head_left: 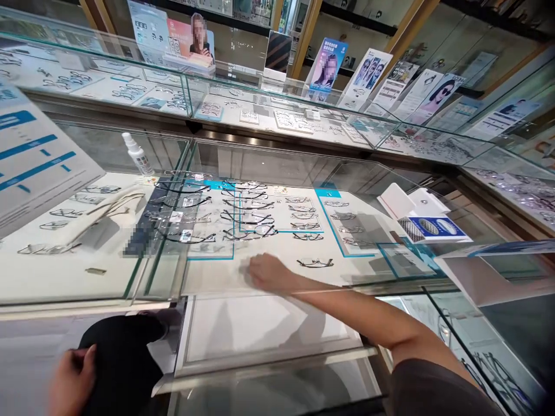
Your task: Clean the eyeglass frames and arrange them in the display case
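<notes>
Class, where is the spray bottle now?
In the head view, the spray bottle stands left of centre on the glass counter, with rows of glasses to its right, farther off than the right hand.

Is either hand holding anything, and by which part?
Nothing held shows in the left hand or the right hand; both are curled, so I can't be sure.

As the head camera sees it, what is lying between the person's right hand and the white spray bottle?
In the head view, rows of eyeglasses lie between the right hand and the white spray bottle.
</notes>
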`<state>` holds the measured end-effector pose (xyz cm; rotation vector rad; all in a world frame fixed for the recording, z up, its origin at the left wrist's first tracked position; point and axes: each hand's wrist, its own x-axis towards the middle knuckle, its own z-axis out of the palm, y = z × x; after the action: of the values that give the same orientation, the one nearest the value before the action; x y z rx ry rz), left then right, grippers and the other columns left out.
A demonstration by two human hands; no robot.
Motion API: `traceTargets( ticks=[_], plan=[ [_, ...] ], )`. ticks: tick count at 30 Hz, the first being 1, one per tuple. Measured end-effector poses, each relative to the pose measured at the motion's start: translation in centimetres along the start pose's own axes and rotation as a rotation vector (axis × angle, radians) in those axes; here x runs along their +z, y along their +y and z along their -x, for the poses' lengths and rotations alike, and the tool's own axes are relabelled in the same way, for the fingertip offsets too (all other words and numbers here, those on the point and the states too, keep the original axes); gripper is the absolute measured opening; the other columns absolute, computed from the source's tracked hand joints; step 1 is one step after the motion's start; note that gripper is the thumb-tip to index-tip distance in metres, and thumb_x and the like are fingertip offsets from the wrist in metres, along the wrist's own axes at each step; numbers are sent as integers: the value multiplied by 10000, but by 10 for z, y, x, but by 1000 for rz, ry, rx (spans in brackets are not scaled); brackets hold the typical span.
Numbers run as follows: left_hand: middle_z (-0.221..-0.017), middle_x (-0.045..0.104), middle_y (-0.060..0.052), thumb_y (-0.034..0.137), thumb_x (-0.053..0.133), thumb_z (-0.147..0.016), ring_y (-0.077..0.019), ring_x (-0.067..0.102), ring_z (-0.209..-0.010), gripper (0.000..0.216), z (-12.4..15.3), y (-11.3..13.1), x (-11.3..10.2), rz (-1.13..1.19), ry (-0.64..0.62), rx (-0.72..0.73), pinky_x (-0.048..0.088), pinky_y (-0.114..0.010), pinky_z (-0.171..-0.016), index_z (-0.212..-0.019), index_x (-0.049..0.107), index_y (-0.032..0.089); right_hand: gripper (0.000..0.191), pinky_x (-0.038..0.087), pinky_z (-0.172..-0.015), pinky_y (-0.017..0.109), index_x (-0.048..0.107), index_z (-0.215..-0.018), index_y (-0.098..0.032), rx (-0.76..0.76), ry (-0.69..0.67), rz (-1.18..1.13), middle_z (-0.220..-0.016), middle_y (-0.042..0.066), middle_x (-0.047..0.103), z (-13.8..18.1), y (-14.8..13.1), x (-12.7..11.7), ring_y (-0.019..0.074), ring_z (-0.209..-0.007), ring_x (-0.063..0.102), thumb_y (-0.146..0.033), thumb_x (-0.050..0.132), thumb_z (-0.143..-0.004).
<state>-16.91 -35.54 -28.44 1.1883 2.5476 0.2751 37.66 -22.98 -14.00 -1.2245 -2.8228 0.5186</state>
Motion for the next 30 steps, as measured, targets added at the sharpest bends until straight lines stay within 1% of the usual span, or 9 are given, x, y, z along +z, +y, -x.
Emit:
traceTargets(
  ticks=[1,3,5,9,10,12,15,18,30],
  plan=[
    [-682,606,-55,640,387,-891,-326,653,-690,345,-1,-3,3,91,-10,-1,502,-424,-619,-783,426,316,177,471,-851,329,770,-1088,-181,-151,-95,-121,-1113,87,801,7,-29,-3,215,-1007,683,-188,612,-1007],
    [-683,584,-61,639,445,-838,-323,608,-671,330,-1,-10,5,176,-8,6,462,-422,-632,-786,404,315,181,472,-763,278,762,-1055,-218,-289,-212,-321,-958,14,788,21,-76,-22,157,-889,699,-233,582,-1052],
    [-700,576,-59,628,477,-826,-311,584,-672,328,0,-17,5,208,-1,40,433,-410,-645,-796,410,309,171,467,-712,276,763,-1014,-229,-332,-164,-377,-880,-1,771,31,-102,-57,148,-811,688,-272,602,-1051],
    [-723,549,-42,594,491,-854,-288,569,-694,314,4,-27,1,241,29,67,405,-388,-666,-803,415,294,252,507,-879,372,789,-1076,-210,-119,362,-93,-1058,96,801,20,-90,-138,237,-996,676,-298,555,-1098],
    [-729,545,-39,581,496,-861,-284,567,-701,305,6,-30,0,252,35,67,403,-385,-671,-805,416,291,228,505,-939,424,799,-1071,-204,-64,421,23,-1121,122,796,13,-79,-153,278,-1074,659,-300,593,-1076],
    [-748,554,-37,555,507,-873,-277,570,-715,288,8,-35,0,281,31,55,404,-379,-681,-816,423,285,160,486,-1039,513,819,-1050,-205,21,391,168,-1284,138,780,-5,-58,-173,339,-1218,620,-294,692,-1010],
    [-788,589,-39,525,521,-898,-271,588,-740,268,12,-42,2,334,15,35,417,-375,-702,-844,437,276,109,443,-1135,571,838,-1007,-212,151,235,252,-1481,112,727,-28,-40,-179,383,-1398,544,-250,756,-946],
    [-805,591,-37,505,517,-926,-269,593,-759,256,15,-47,6,374,27,53,425,-376,-721,-858,433,273,115,429,-1162,551,843,-992,-220,217,136,298,-1504,89,715,-43,-37,-175,362,-1394,559,-214,743,-936],
    [-853,602,-61,484,499,-939,-293,606,-880,238,10,-59,13,386,63,150,496,-406,-817,-859,450,265,103,426,-1093,481,820,-960,-186,376,152,370,-1285,136,750,-54,-59,-169,331,-1275,595,-217,725,-936]
  ],
)
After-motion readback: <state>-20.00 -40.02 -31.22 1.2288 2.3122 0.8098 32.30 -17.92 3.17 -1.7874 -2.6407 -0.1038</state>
